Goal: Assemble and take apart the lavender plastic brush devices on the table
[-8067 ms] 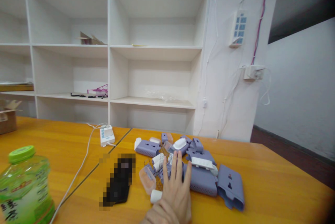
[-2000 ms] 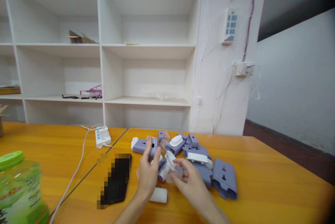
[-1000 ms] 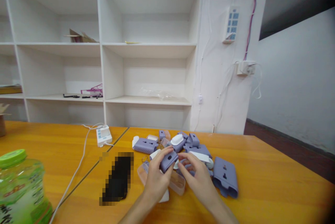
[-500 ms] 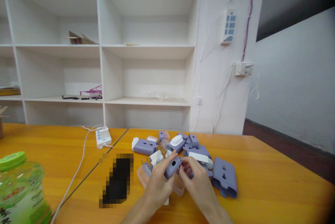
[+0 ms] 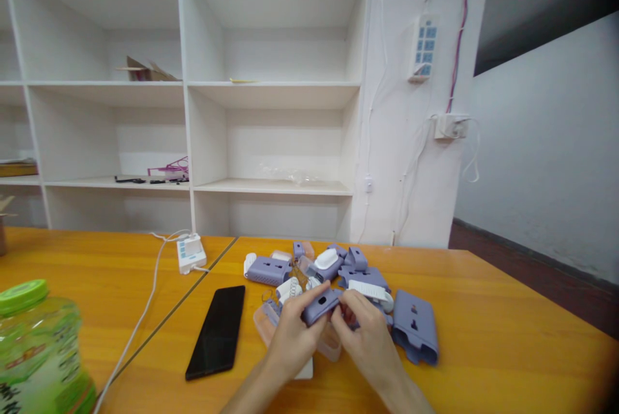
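Both my hands meet over a heap of purple, white and clear plastic parts on the wooden table. My left hand (image 5: pixel 294 335) is closed around a purple plastic piece with a dark hole (image 5: pixel 320 304). At its right end, my right hand (image 5: pixel 365 331) pinches with thumb and fingers; whether it grips this piece or something small beside it is hidden. Beneath my hands lies a clear plastic cover (image 5: pixel 330 346). A larger purple housing with slots (image 5: pixel 414 327) lies to the right of my right hand. A white ridged part (image 5: pixel 370 293) rests behind it.
A black phone (image 5: pixel 217 331) lies left of the heap. Farther left are a white power strip (image 5: pixel 190 253) with a cable and a clear jar with a green lid (image 5: pixel 41 349). White shelves (image 5: pixel 271 188) stand behind the table (image 5: pixel 493 336).
The purple piece has tilted slightly in my left hand, and my right fingers have shifted a little at its end. The heap has stayed as it was.
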### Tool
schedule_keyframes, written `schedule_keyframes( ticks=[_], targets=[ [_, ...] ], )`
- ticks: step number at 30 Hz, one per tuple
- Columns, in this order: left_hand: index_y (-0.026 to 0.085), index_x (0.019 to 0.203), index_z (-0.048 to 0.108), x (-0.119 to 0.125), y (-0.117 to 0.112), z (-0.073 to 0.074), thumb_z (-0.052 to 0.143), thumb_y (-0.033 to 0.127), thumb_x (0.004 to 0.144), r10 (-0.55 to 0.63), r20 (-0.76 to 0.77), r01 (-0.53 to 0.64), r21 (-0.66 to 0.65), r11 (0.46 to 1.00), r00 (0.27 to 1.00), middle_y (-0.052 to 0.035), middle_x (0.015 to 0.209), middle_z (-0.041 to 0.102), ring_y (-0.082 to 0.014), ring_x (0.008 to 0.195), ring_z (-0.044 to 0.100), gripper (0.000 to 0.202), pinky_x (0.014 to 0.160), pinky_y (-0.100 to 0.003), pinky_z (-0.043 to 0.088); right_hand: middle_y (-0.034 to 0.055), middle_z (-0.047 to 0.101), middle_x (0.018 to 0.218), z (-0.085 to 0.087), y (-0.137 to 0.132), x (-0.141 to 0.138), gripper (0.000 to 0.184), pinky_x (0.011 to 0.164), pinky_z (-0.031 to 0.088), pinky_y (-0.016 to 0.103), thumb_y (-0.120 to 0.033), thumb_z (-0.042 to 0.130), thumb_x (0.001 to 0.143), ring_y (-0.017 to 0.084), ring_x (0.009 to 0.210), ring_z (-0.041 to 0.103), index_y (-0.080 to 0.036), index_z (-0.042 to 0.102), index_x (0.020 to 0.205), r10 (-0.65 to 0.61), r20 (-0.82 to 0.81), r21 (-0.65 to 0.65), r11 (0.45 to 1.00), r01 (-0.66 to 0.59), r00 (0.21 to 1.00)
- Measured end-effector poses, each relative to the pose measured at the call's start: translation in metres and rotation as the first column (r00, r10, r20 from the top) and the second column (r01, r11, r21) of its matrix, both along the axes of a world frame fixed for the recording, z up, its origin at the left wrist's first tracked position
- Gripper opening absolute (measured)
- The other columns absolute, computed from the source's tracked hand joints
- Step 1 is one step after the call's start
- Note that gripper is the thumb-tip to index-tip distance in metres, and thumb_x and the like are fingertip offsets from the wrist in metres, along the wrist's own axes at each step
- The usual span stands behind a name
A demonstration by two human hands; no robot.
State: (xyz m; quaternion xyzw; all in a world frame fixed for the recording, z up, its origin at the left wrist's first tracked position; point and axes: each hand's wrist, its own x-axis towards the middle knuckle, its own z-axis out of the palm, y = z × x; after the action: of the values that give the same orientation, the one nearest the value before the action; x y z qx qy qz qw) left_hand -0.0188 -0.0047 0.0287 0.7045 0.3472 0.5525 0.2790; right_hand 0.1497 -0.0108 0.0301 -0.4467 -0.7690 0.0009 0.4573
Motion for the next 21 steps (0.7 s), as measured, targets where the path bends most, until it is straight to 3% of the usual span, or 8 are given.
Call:
schedule_keyframes(
  ticks=[7, 10, 13, 21],
  targets=[
    [0.021, 0.121, 0.079, -0.010, 0.011, 0.005, 0.081, 0.014, 0.077, -0.088, 0.082, 0.099, -0.148, 0.984, 0.993, -0.0077, 0.122, 0.079, -0.0316, 0.114, 0.074, 0.045, 0.104, -0.041, 0.058, -0.0038, 0.057, 0.075, -0.004, 0.000, -0.001, 0.023, 0.061, 0.045, 0.027, -0.009, 0.052, 0.096, 0.016, 0.065, 0.060, -0.026, 0.047, 0.081, -0.002, 0.064, 0.070, 0.998, -0.002, 0.998],
    [0.020, 0.126, 0.076, -0.011, 0.014, 0.002, 0.079, 0.014, 0.078, -0.066, 0.086, 0.078, -0.153, 0.985, 0.994, -0.0084, 0.127, 0.077, -0.0316, 0.118, 0.072, 0.049, 0.107, -0.042, 0.056, 0.0004, 0.064, 0.084, -0.003, -0.001, -0.001, 0.015, 0.068, 0.051, 0.031, -0.010, 0.050, 0.099, 0.020, 0.074, 0.066, -0.024, 0.055, 0.098, -0.012, 0.105, 0.113, 0.994, 0.000, 0.994],
    [0.022, 0.134, 0.071, -0.011, 0.016, -0.005, 0.075, 0.015, 0.082, -0.033, 0.046, 0.038, -0.118, 0.992, 0.998, -0.0073, 0.133, 0.074, -0.0305, 0.125, 0.068, 0.053, 0.113, -0.044, 0.050, 0.0064, 0.069, 0.099, 0.000, -0.001, -0.001, 0.020, 0.079, 0.054, 0.040, -0.012, 0.050, 0.100, 0.026, 0.090, 0.069, -0.023, 0.059, 0.114, -0.009, 0.185, 0.173, 0.985, -0.023, 0.983],
    [0.027, 0.149, 0.057, -0.015, 0.014, -0.017, 0.069, 0.008, 0.081, -0.039, -0.142, 0.040, 0.006, 0.999, 0.989, -0.0070, 0.149, 0.063, -0.0306, 0.138, 0.058, 0.072, 0.122, -0.048, 0.038, 0.0060, 0.068, 0.099, 0.006, -0.001, 0.001, 0.015, 0.079, 0.055, 0.039, -0.008, 0.060, 0.094, 0.025, 0.089, 0.067, -0.023, 0.060, 0.097, 0.035, 0.322, 0.207, 0.973, -0.106, 0.946]
  ],
)
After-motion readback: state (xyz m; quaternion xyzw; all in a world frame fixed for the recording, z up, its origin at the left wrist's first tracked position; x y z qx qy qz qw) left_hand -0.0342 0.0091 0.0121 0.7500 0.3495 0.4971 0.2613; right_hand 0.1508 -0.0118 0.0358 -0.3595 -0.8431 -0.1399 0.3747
